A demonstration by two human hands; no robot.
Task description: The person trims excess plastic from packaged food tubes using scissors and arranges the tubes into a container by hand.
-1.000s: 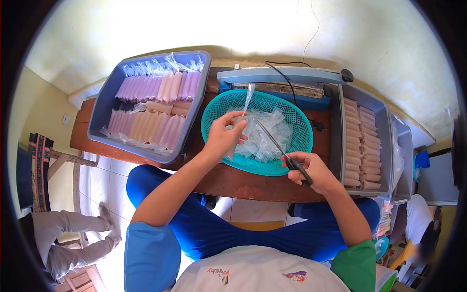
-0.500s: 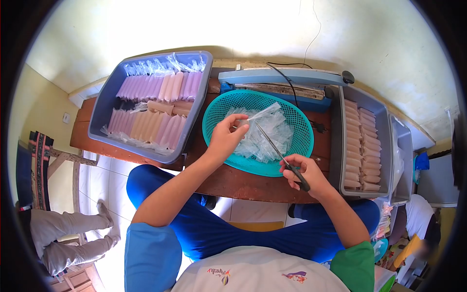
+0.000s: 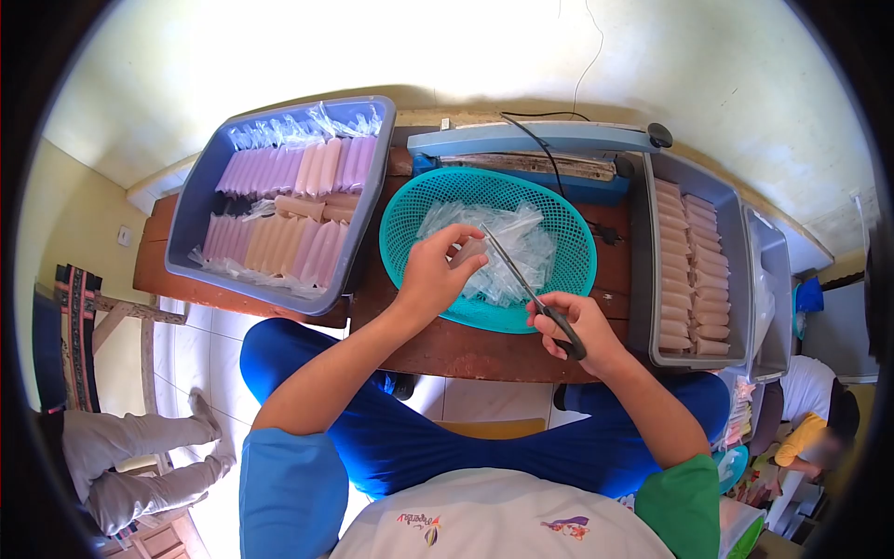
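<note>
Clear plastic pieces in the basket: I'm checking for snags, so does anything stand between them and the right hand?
Yes, the near right rim of the turquoise basket, between the right hand and the clear plastic pieces. The scissors in that hand already reach over it. Nothing else visible blocks the way.

brown table (image 3: 466, 354), teal basket (image 3: 579, 261), tubs (image 3: 179, 224), blue device (image 3: 559, 137)

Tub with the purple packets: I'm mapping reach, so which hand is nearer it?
Left. The left hand is over the basket, right of the tub; the right hand, holding scissors, is farther right.
</note>
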